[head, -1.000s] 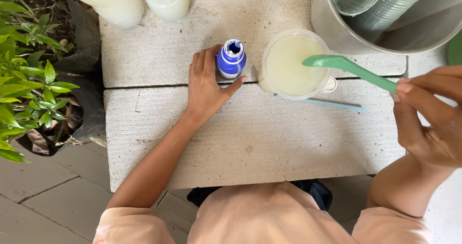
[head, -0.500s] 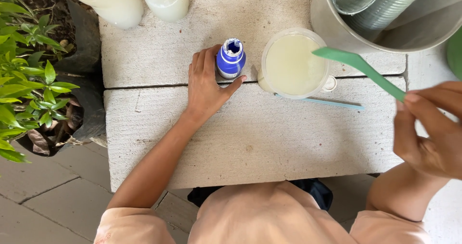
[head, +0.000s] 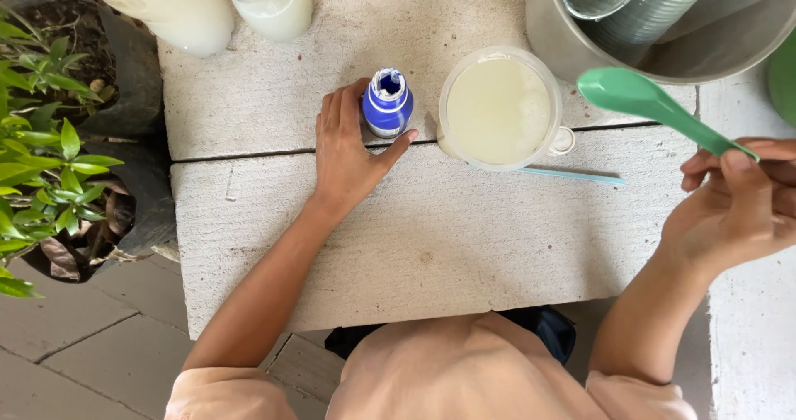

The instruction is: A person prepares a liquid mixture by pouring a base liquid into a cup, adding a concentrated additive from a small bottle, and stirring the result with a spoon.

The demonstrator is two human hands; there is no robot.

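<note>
Left hand (head: pixel 348 150) wraps the small blue bottle (head: pixel 387 105) standing beside the cup (head: pixel 497 109) of pale liquid on the concrete slab (head: pixel 431 237); right hand (head: pixel 734 208) pinches the green spoon (head: pixel 655 105), seemingly light, stiff plastic, best held by its handle.

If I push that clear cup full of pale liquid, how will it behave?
The clear cup looks filled nearly to its rim, so it would likely feel heavy and slosh over easily. Its thin plastic wall may flex if squeezed. It should slide rather than tip.
</note>
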